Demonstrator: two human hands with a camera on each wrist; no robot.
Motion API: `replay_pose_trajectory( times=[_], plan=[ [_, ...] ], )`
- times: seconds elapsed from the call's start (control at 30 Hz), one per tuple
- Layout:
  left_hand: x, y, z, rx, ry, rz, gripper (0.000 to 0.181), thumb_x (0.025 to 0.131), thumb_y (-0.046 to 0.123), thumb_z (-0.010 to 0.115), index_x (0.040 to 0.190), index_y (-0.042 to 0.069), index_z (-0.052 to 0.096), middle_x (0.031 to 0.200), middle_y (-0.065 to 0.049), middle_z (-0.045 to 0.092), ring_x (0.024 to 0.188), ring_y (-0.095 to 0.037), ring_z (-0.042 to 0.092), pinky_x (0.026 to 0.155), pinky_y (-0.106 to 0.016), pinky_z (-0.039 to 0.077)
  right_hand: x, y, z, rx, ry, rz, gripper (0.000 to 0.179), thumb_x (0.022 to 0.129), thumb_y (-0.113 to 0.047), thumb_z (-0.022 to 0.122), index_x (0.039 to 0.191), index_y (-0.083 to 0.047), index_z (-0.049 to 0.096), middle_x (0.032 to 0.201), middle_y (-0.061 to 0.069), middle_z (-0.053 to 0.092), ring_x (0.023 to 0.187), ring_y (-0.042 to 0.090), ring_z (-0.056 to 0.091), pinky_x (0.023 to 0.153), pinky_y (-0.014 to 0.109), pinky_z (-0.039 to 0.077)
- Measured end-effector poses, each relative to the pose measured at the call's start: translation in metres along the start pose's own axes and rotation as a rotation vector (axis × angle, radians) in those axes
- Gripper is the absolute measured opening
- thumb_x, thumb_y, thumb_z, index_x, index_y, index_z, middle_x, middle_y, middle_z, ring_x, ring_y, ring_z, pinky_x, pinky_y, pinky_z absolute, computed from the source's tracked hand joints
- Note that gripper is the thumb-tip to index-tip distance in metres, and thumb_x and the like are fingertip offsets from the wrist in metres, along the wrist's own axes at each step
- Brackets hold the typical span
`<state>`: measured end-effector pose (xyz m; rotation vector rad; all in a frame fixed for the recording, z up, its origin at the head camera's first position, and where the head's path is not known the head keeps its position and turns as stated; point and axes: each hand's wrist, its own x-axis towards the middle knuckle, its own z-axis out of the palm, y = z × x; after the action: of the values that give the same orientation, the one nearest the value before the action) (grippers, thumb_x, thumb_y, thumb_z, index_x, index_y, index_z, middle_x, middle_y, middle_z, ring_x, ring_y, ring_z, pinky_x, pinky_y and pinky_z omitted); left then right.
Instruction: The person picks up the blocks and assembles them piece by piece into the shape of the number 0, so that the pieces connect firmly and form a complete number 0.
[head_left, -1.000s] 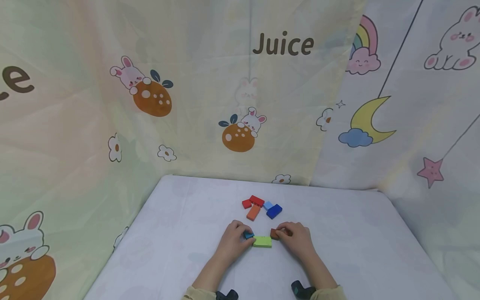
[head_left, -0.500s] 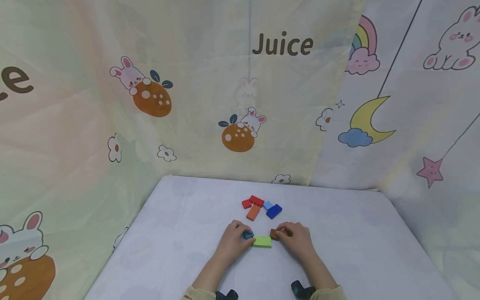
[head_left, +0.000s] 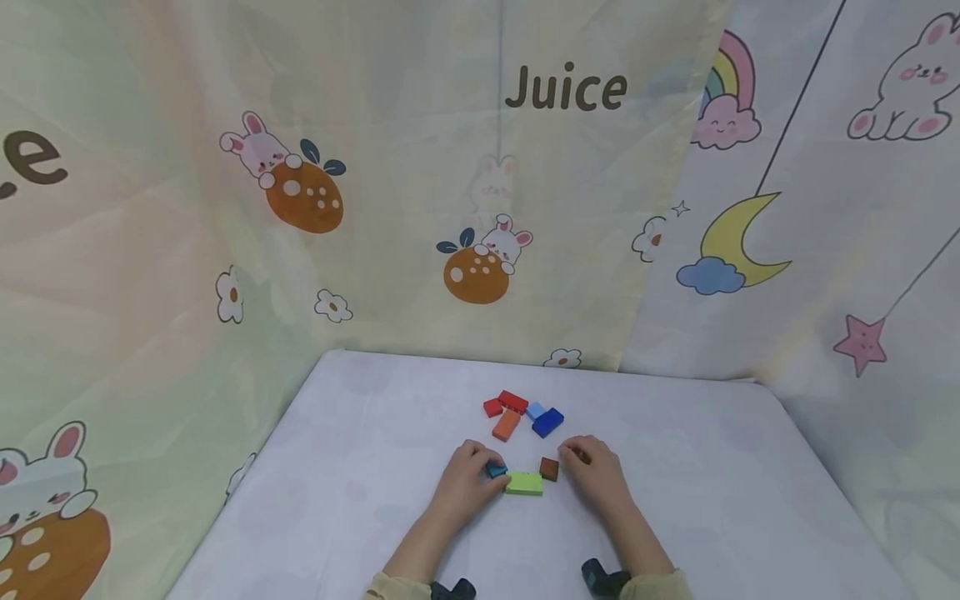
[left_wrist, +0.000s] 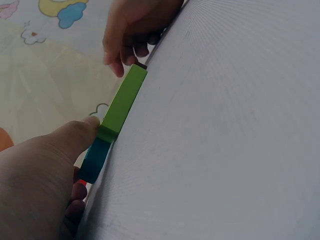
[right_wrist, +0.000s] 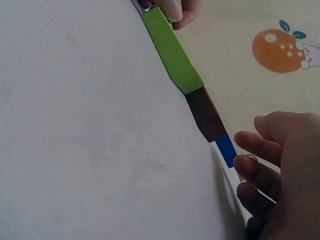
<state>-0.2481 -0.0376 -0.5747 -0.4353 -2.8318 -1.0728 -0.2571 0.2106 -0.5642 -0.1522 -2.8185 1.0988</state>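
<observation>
My left hand point(head_left: 467, 483) pinches a small teal-blue building brick point(head_left: 496, 470), thumb toward me and fingers behind. The thumb tip also lies at the left end of a lime green brick point(head_left: 524, 484), longer than the others nearby. In the left wrist view the teal brick point(left_wrist: 95, 161) sits end to end with the green one. A small brown brick point(head_left: 549, 469) stands at the green brick's right rear corner. Just right of it, my right hand point(head_left: 597, 477) has its fingers loosely bent around nothing; the right wrist view shows a gap between thumb and fingers.
Behind the hands lies a loose group: two red bricks point(head_left: 513, 402), an orange brick point(head_left: 507, 425), a light blue one point(head_left: 536, 410) and a dark blue one point(head_left: 548, 422). The white tabletop point(head_left: 375, 417) meets printed cloth walls at its back and sides.
The right hand has let go of the brown brick and drawn slightly right, leaving it on the table. The left hand and the teal-blue brick stay where they were.
</observation>
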Motion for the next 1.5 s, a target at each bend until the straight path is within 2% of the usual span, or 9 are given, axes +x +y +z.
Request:
replay_pose_trajectory(
  times=[0.2, 0.33, 0.5, 0.77, 1.13, 1.5],
  plan=[
    [0.0, -0.001, -0.001, -0.008, 0.005, -0.005, 0.018, 0.085, 0.042, 0.076, 0.099, 0.034, 0.067, 0.107, 0.012, 0.053, 0.098, -0.005, 0.049, 0.086, -0.026, 0.052, 0.015, -0.001, 0.0, 0.035, 0.021, 0.031, 0.021, 0.096, -0.035, 0.061, 0.11, -0.021, 0.07, 0.101, 0.0, 0.065, 0.091, 0.019, 0.054, 0.077, 0.032, 0.046],
    [0.001, -0.001, -0.001, -0.011, 0.002, -0.003, 0.019, 0.085, 0.043, 0.076, 0.099, 0.034, 0.067, 0.107, 0.012, 0.053, 0.098, -0.005, 0.049, 0.086, -0.026, 0.052, 0.029, -0.001, 0.003, -0.006, 0.032, 0.059, 0.029, 0.096, -0.039, 0.06, 0.117, -0.02, 0.067, 0.107, 0.002, 0.066, 0.096, 0.022, 0.055, 0.084, 0.041, 0.045],
    [0.001, -0.001, 0.0, -0.007, 0.002, 0.0, 0.02, 0.085, 0.044, 0.075, 0.1, 0.035, 0.067, 0.108, 0.012, 0.053, 0.098, -0.005, 0.049, 0.086, -0.026, 0.052, 0.046, -0.004, 0.007, -0.06, 0.045, 0.077, 0.04, 0.095, -0.041, 0.062, 0.127, -0.017, 0.061, 0.112, 0.006, 0.065, 0.101, 0.027, 0.055, 0.092, 0.051, 0.039],
    [0.001, 0.0, -0.001, 0.002, 0.009, 0.015, 0.02, 0.086, 0.043, 0.075, 0.101, 0.033, 0.067, 0.109, 0.011, 0.053, 0.098, -0.005, 0.049, 0.085, -0.024, 0.053, 0.063, -0.01, 0.011, -0.119, 0.024, 0.114, 0.045, 0.093, -0.045, 0.063, 0.129, -0.019, 0.06, 0.107, 0.007, 0.064, 0.102, 0.028, 0.056, 0.088, 0.049, 0.038],
    [0.001, 0.0, -0.001, 0.012, 0.013, 0.022, 0.021, 0.085, 0.044, 0.075, 0.101, 0.033, 0.067, 0.108, 0.011, 0.054, 0.097, -0.005, 0.049, 0.085, -0.024, 0.052, 0.066, -0.019, 0.012, -0.169, 0.014, 0.145, 0.046, 0.091, -0.047, 0.066, 0.128, -0.019, 0.062, 0.111, 0.01, 0.064, 0.107, 0.031, 0.055, 0.087, 0.05, 0.039],
    [0.0, -0.001, -0.001, -0.006, 0.003, 0.017, 0.021, 0.085, 0.043, 0.076, 0.101, 0.033, 0.067, 0.108, 0.011, 0.053, 0.097, -0.005, 0.049, 0.084, -0.024, 0.052, 0.063, -0.013, 0.013, -0.181, 0.0, 0.129, 0.046, 0.092, -0.048, 0.064, 0.129, -0.021, 0.062, 0.114, 0.01, 0.063, 0.11, 0.032, 0.055, 0.09, 0.054, 0.039]
  ],
)
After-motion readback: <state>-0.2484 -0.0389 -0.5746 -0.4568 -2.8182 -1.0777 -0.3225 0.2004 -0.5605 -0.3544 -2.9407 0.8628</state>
